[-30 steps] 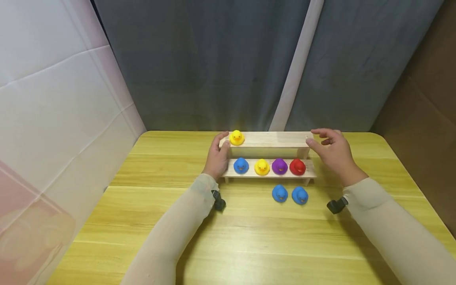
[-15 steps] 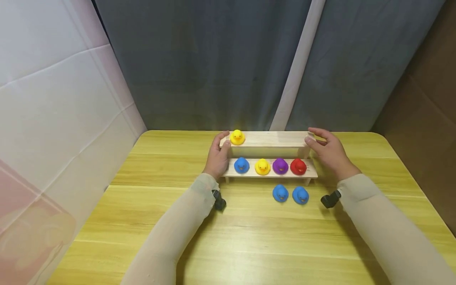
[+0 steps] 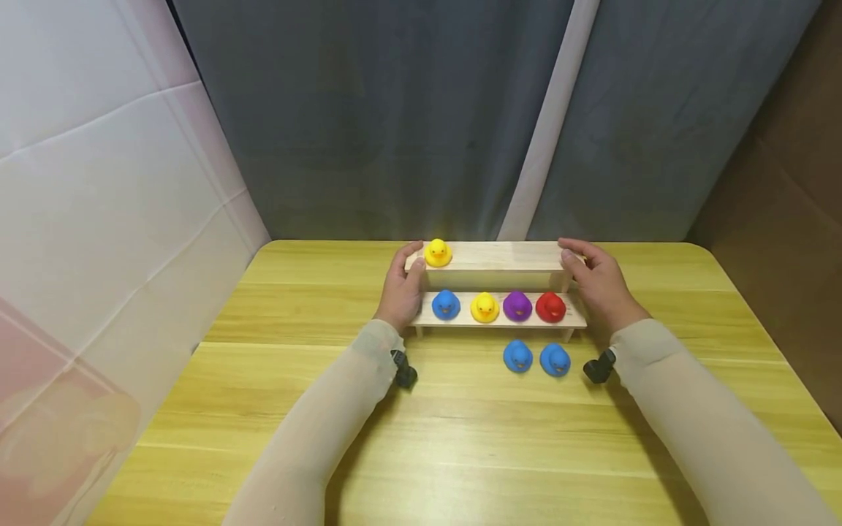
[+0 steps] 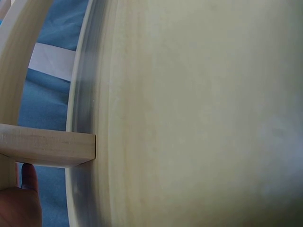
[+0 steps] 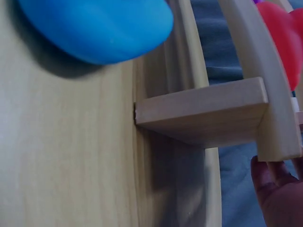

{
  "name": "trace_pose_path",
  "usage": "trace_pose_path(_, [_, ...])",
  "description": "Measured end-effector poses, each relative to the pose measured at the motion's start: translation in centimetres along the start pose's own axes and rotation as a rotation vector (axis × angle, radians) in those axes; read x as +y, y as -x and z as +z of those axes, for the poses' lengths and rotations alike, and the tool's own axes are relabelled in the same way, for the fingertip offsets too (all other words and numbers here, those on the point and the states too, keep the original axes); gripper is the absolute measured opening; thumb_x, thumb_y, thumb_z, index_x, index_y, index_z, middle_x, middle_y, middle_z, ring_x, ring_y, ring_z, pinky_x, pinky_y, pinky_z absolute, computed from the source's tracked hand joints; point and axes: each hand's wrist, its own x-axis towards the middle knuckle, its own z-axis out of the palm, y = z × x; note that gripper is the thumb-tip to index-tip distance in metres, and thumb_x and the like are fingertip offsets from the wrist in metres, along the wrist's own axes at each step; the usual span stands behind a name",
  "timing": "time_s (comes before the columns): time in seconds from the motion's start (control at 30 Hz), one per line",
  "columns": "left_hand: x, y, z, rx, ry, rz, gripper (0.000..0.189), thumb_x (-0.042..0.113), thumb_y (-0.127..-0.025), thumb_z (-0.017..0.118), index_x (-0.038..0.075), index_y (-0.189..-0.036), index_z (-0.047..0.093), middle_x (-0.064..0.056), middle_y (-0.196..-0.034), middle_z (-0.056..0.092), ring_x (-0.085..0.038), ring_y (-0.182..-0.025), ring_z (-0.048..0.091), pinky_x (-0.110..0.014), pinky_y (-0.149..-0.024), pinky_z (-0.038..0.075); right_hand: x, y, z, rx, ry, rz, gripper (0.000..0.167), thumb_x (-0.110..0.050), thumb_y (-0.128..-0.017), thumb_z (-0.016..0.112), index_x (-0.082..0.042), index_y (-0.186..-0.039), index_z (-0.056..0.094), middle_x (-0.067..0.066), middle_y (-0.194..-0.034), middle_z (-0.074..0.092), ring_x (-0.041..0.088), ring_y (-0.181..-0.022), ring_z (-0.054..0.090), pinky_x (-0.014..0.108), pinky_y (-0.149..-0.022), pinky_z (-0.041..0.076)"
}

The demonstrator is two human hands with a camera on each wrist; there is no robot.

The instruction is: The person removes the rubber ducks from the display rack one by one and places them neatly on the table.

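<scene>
A two-tier wooden shelf (image 3: 506, 256) stands near the far edge of the table. My left hand (image 3: 400, 292) grips the left end of its upper board, thumb in front. At the right end, my right hand (image 3: 604, 288) holds the same board between thumb and fingers. One yellow rubber duck (image 3: 437, 253) sits at the upper board's left. Along the lower board are a blue duck (image 3: 446, 305), another yellow duck (image 3: 484, 308), a purple duck (image 3: 517, 307) and a red duck (image 3: 550, 307). The wrist views show shelf legs and only part of each hand.
Two more blue ducks, a left one (image 3: 518, 356) and a right one (image 3: 555, 360), lie on the wooden table (image 3: 460, 446) in front of the shelf. A grey curtain (image 3: 395, 131) hangs behind, with a white cloth wall (image 3: 118, 183) at left and a brown panel (image 3: 776, 183) at right.
My right hand has moved left, closing in on the upper board's right end and now holding it. The left hand keeps its grip; the ducks stay in their places.
</scene>
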Motion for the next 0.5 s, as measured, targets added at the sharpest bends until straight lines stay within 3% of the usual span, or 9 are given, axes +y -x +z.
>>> trace_pose_path(0.13, [-0.09,-0.01,-0.01,-0.003,-0.003,0.000,0.039,0.028,-0.113,0.045,0.024,-0.152,0.050,-0.003,-0.164,0.041,-0.026,-0.141,0.046,-0.050,-0.123,0.034,0.31,-0.25,0.15,0.007,-0.004,-0.015,0.048,-0.031,-0.109,0.058,-0.007,-0.151,0.056,0.013,-0.160,0.048,0.024,-0.153,0.036,0.040,-0.128,0.028])
trace_pose_path(0.33, [-0.18,-0.10,-0.03,-0.002,0.007,0.003,0.039,0.028,-0.113,0.045,0.024,-0.151,0.050,-0.003,-0.165,0.041,-0.026,-0.141,0.046,-0.051,-0.123,0.034,0.64,-0.57,0.27,-0.003,-0.006,0.001,0.049,-0.031,-0.109,0.058,-0.008,-0.152,0.054,0.011,-0.158,0.048,0.018,-0.143,0.044,0.039,-0.125,0.034])
trace_pose_path(0.5, [-0.10,-0.10,-0.02,-0.003,0.008,0.004,0.040,0.027,-0.112,0.045,0.023,-0.152,0.050,-0.003,-0.164,0.041,-0.027,-0.139,0.046,-0.051,-0.122,0.034,0.68,-0.42,0.48,0.003,-0.008,0.012,0.050,-0.035,-0.109,0.057,-0.012,-0.153,0.053,0.011,-0.160,0.046,0.022,-0.145,0.043,0.043,-0.125,0.035])
